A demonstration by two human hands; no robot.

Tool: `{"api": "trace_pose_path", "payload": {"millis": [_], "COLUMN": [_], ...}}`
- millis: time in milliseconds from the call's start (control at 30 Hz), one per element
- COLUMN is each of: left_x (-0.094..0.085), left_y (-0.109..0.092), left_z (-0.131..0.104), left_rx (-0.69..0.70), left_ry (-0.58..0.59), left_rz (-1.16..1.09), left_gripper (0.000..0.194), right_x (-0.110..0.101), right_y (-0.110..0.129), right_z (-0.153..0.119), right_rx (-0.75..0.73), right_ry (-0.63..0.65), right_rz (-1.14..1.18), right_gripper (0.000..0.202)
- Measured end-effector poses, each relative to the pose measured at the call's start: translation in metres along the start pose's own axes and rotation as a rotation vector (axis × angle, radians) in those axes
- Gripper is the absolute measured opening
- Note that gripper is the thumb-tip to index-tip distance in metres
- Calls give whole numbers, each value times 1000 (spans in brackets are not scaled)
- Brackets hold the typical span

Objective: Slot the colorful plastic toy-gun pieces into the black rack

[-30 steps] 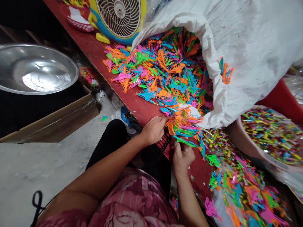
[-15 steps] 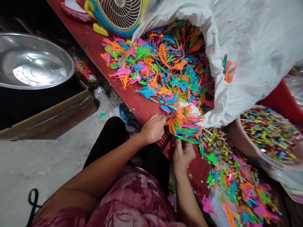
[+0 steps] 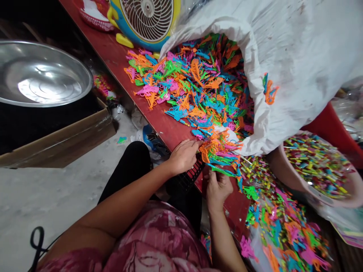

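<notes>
My left hand (image 3: 184, 156) lies at the table edge with its fingers stretched out, the tips touching a heap of orange plastic pieces (image 3: 210, 149). Below its palm is a black slotted rack (image 3: 191, 174), partly hidden. My right hand (image 3: 218, 190) is curled, thumb and fingers closed just under a long green plastic piece (image 3: 224, 170); what is between them is hidden. Small plastic toy pieces in orange, blue, green and pink (image 3: 198, 90) spill from a white sack (image 3: 280, 53) onto the red table (image 3: 172, 130) beyond my hands.
A fan (image 3: 147, 19) and a red basket (image 3: 98, 22) stand at the back. To the left, a metal basin (image 3: 42, 71) sits over a cardboard box (image 3: 56, 139). On the right are a pink tub (image 3: 300, 181) of tiny coloured parts and more loose pieces (image 3: 292, 230).
The view has shifted slightly, so the fan, sack and tub sit a little differently. Both hands stay in nearly the same place, with no clear change in grip.
</notes>
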State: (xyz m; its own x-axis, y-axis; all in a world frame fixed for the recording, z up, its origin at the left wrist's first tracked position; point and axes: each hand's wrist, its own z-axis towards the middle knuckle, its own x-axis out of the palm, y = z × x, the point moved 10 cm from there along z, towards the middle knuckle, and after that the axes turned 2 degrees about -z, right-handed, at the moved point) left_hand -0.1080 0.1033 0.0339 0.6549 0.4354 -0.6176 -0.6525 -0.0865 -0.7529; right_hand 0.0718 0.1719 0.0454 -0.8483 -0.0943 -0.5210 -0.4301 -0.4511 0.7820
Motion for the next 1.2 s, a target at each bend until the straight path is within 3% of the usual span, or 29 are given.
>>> {"api": "trace_pose_path", "payload": {"millis": [233,867,1200], "left_x": [-2,-1,2], "left_y": [0,0,3], "left_z": [0,-1,1], "left_rx": [10,24,33], "left_ry": [-27,-46,-52], "left_rz": [-12,10,-28], "left_gripper": [57,55,56], "right_x": [-1,4,9], "right_y": [8,13,24], "right_z": [1,1,0], "right_rx": [-90,-86,-249], "right_ry": [41,72,83], "right_rz": [-222,-156,-308], "right_gripper": [39,37,34]}}
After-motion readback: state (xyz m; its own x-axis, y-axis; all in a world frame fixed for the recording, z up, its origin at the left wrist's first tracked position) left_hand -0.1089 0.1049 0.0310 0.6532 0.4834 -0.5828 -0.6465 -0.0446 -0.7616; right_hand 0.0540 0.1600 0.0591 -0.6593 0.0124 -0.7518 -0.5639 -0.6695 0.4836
